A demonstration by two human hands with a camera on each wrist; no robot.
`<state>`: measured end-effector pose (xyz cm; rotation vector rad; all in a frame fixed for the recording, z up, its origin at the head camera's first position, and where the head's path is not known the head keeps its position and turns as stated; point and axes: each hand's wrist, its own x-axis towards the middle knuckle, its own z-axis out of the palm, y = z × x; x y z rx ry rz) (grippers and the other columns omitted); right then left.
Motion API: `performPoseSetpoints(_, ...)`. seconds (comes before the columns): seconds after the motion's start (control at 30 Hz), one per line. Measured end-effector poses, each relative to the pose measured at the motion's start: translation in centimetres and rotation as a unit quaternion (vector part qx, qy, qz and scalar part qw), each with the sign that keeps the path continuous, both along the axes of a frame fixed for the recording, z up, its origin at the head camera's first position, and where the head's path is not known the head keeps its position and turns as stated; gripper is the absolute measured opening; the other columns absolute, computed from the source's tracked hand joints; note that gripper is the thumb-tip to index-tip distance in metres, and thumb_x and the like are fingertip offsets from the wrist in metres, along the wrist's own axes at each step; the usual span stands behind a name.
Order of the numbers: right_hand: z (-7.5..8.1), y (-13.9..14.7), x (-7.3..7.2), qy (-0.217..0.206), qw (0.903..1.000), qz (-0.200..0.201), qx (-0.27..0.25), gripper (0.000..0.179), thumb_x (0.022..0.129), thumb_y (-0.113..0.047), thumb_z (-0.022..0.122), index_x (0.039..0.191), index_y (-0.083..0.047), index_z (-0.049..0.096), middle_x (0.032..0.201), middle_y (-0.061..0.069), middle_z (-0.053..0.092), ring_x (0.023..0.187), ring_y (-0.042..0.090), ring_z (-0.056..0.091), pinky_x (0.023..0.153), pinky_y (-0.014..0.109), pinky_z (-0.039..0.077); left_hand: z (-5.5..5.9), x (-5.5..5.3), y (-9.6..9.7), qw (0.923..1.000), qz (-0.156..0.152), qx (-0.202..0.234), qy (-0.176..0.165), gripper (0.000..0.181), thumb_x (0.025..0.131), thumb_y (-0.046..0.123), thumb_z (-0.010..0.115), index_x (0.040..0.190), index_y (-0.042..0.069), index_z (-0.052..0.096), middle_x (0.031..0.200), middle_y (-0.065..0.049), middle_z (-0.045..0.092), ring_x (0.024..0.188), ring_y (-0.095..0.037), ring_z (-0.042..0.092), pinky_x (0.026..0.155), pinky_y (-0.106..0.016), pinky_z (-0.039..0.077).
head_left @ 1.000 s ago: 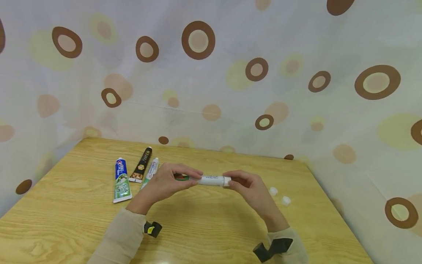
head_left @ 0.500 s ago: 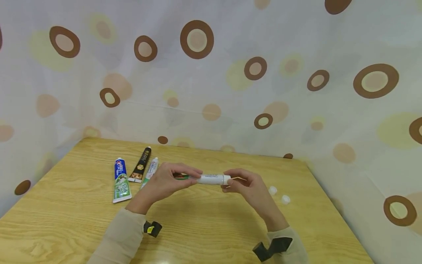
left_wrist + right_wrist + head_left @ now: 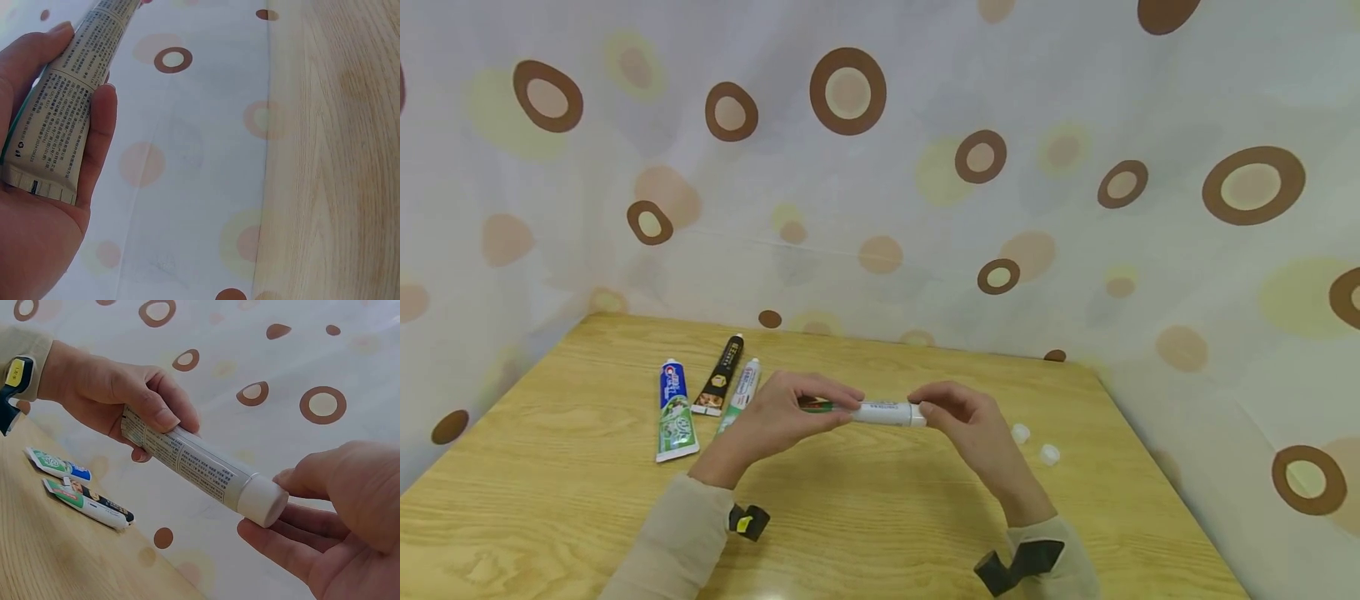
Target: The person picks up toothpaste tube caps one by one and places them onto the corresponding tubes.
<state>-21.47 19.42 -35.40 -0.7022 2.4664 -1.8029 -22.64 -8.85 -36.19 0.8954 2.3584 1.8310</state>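
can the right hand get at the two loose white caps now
Probably yes: both caps lie near the right hand with nothing visible between, but it must first release the lid of the tube.

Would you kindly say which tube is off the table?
The tube held up in the left hand; the blue-and-green tube, black tube and white-and-green tube lie on the table.

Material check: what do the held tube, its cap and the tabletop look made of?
Tube: likely plastic laminate, satin; smooth printed wall, flat crimped end.
Cap: probably rigid plastic, opaque white; crisp round edge.
Tabletop: wood or wood-look laminate, faint sheen; grain lines show.
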Motion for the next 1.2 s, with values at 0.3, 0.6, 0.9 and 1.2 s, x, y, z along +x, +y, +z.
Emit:
performPoseSetpoints(0.3,0.15,0.02,-0.14,-0.011,0.9998,0.016,-0.007,0.024,0.097,-0.017,0.064,0.118,-0.006,0.068,0.119,0.015,0.066,0.101,0.016,0.067,0.089,0.030,0.056,0.25,0.00,-0.14,0.9999,0.007,0.005,0.007,0.016,0.087,0.019,0.077,0.103,0.022,0.080,0.117,0.002,0.074,0.107,-0.015,0.069,0.081,-0.027,0.058)
performPoseSetpoints(0.6,0.14,0.08,-0.18,-0.020,0.9998,0.007,-0.005,0.024,0.099,-0.020,0.062,0.117,-0.005,0.068,0.119,0.014,0.067,0.101,0.018,0.065,0.090,0.030,0.056,0.13,0.00,-0.08,1.0000,0.002,0.003,0.000,0.017,0.087,0.018,0.077,0.103,0.022,0.080,0.119,0.001,0.073,0.108,-0.015,0.069,0.080,-0.027,0.058)
performPoseSetpoints(0.9,0.24,0.27,-0.15,-0.028,0.9993,0.022,-0.006,0.023,0.097,-0.016,0.064,0.117,-0.005,0.067,0.118,0.016,0.066,0.100,0.018,0.068,0.090,0.034,0.057,0.24,0.05,-0.14,1.0000,0.003,0.003,0.005,0.017,0.087,0.018,0.077,0.103,0.021,0.080,0.118,0.001,0.074,0.106,-0.013,0.069,0.079,-0.027,0.058)
performPoseSetpoints(1.2,0.19,0.03,-0.17,-0.063,0.9973,0.019,-0.032,0.030,0.098,-0.020,0.063,0.118,0.002,0.063,0.116,0.020,0.063,0.103,0.022,0.068,0.089,0.037,0.058,0.10,0.08,-0.18,1.0000,0.004,0.000,-0.003,0.015,0.088,0.022,0.077,0.102,0.023,0.080,0.118,0.003,0.073,0.107,-0.016,0.068,0.079,-0.029,0.058)
